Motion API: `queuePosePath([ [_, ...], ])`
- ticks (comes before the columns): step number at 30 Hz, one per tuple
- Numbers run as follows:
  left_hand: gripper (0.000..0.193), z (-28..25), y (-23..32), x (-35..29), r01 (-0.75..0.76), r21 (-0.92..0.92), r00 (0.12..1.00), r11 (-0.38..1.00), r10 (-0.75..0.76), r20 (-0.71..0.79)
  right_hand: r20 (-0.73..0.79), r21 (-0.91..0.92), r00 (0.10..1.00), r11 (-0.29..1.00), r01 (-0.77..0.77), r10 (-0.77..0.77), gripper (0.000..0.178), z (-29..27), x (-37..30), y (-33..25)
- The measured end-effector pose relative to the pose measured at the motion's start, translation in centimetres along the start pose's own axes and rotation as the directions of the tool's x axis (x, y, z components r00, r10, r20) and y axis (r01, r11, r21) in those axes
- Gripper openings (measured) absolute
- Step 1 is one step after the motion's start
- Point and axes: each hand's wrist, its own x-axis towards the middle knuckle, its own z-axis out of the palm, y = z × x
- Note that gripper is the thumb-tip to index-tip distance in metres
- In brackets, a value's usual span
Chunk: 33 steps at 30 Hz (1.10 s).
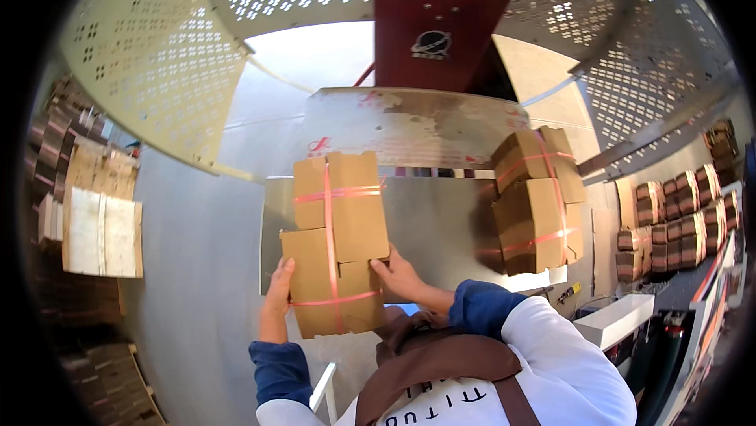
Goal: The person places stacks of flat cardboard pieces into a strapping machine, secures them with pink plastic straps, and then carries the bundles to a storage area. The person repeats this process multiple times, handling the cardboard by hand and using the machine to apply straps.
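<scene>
A bundle of folded brown cardboard (358, 229), tied crosswise with pink strapping, lies partly over the left part of a grey metal table (441, 225). Its near end sticks out past the table's front edge toward me. My left hand (278, 292) grips the bundle's left side near that end, thumb along the edge. On the opposite side my right hand (400, 275) is closed on the bundle's right edge, its thumb on the corner. The other fingers of both hands are mostly hidden. A second strapped cardboard bundle (534, 217) rests at the table's right end.
Behind the table stand a pale stained panel (417, 123) and a dark red machine part (441, 28). Perforated metal guards (157, 56) arch overhead. Stacked cardboard bundles (681, 221) sit at far right, more with a pale board (102, 229) at left. A white trough (614, 320) is nearby.
</scene>
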Motion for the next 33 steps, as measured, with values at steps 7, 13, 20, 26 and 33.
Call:
queuePosePath([
  [7, 0.056, 18.3, -5.0, 8.1, 0.068, -0.028, 0.995, 0.997, -0.066, 0.074, -0.309, -0.179, 0.951, 0.98, -0.093, 0.034, 0.061, -17.9, -0.4, 4.9],
  [13, 0.049, 33.3, -4.5, 8.1, 0.158, 0.24, 0.987, 0.958, -0.153, -0.037, -0.19, -0.36, 0.98, 0.933, -0.015, -0.058, 0.049, -30.3, -8.3, 1.4],
  [20, 0.064, 31.1, -7.4, 12.0, 0.164, 0.133, 0.981, 0.978, -0.175, 0.078, -0.633, -0.191, 0.771, 0.979, -0.069, -0.07, 0.051, -48.1, -9.0, 9.5],
  [26, 0.07, 31.9, -3.2, 15.1, 0.194, 0.181, 0.981, 0.964, -0.194, -0.018, -0.45, 0.221, 0.843, 0.952, -0.213, 0.294, 0.075, -55.3, -4.0, 18.7],
  [33, 0.056, 35.9, -2.7, 18.2, 0.192, -0.099, 0.957, 0.976, -0.164, 0.237, -0.203, 0.472, 0.863, 0.818, -0.328, 0.463, 0.065, -53.9, -2.9, 17.3],
])
